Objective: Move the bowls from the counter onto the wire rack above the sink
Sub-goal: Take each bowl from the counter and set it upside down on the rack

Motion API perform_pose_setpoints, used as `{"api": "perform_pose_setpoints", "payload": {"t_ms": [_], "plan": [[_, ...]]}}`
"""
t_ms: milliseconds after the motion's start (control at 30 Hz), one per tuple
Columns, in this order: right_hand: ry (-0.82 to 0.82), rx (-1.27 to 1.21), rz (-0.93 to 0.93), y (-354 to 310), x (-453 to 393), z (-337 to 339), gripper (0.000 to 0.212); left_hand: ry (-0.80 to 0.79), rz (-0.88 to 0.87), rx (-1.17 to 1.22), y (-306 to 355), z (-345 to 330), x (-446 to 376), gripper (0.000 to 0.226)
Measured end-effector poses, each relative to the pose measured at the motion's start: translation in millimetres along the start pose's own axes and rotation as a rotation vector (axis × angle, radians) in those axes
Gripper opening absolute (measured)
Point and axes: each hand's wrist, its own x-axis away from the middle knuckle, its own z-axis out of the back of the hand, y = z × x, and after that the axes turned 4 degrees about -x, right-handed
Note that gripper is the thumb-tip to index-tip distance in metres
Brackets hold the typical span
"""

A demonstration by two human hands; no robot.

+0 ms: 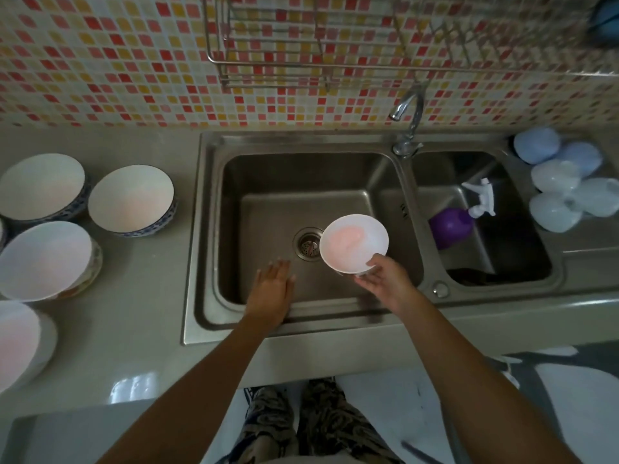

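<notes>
Right fingers: your right hand curls under the near rim of a small white bowl, thumb on the rim, holding it over the left basin of the sink.
Left fingers: your left hand is flat and spread, holding nothing, hovering over the basin's near edge, beside the bowl but apart from it.
Bowl held: upright, tipped slightly toward you, above the drain; well below the rack.
Rack: mounted on the tiled wall above the sink; the part you can see holds no bowls.
Counter: at least four larger bowls wait on the left counter, close together.
Progress: you look to be at the start; one bowl is in hand, none visibly racked, the rest untouched.
Other things: tap, a purple spray bottle lying in the right basin, pale cups at far right.
Writing: no brand or label is readable anywhere.
</notes>
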Motion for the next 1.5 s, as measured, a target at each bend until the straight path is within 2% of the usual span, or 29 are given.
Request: {"api": "perform_pose_setpoints", "payload": {"t_ms": [33, 100, 200, 333, 500, 667, 767, 867, 1000, 1033, 1267, 1367, 1433, 1500], "plan": [[0.004, -0.003, -0.004, -0.7, -3.4, 1.6, 0.061, -0.029, 0.002, -0.042, -3.3, -6.1, 4.0, 0.051], [0.01, -0.018, -0.002, -2.2, -9.2, 2.8, 0.053, -0.054, 0.017, -0.107, -10.0, -16.7, 11.3, 0.056], [0.036, 0.019, -0.003, -3.6, -17.5, 5.2, 0.051, 0.012, 0.07, -0.115, -14.0, -23.1, 14.1, 0.064], [0.025, 0.092, -0.021, -5.3, -24.4, 7.4, 0.062, 0.098, 0.052, -0.133, -11.7, -24.9, 13.5, 0.06], [0.016, 0.139, 0.005, 0.8, -30.1, 5.3, 0.069, 0.116, 0.061, -0.124, -13.1, -26.1, 14.1, 0.058], [0.047, 0.291, 0.091, 7.9, -31.0, 0.3, 0.068, 0.132, 0.058, -0.109, -12.1, -25.8, 15.4, 0.054], [0.094, 0.414, 0.135, 10.4, -31.9, -3.2, 0.089, 0.127, 0.065, -0.092, -12.6, -25.7, 16.0, 0.053], [0.132, 0.635, 0.256, 12.3, -34.6, -3.1, 0.098, 0.124, 0.07, -0.072, -12.2, -25.6, 15.8, 0.049], [0.133, 0.818, 0.375, 10.6, -21.5, -10.7, 0.07, 0.134, 0.072, -0.065, -10.6, -24.1, 16.5, 0.046], [0.124, 0.858, 0.405, 11.2, -21.3, -10.8, 0.07, 0.14, 0.072, -0.065, -10.3, -23.6, 17.1, 0.045], [0.111, 1.177, 0.669, 19.0, -22.0, -10.8, 0.094, 0.166, 0.079, -0.05, -9.4, -22.1, 18.2, 0.043], [0.125, 1.51, 0.865, 22.1, -20.7, -7.7, 0.096, 0.183, 0.084, -0.049, -10.1, -23.5, 18.4, 0.042], [0.18, 1.786, 1.049, 25.1, -23.0, -2.5, 0.091, 0.189, 0.086, -0.049, -10.6, -24.5, 18.1, 0.042], [0.262, 1.945, 1.148, 27.4, -26.0, 2.8, 0.086, 0.188, 0.088, -0.044, -10.9, -24.9, 17.9, 0.044]]}}
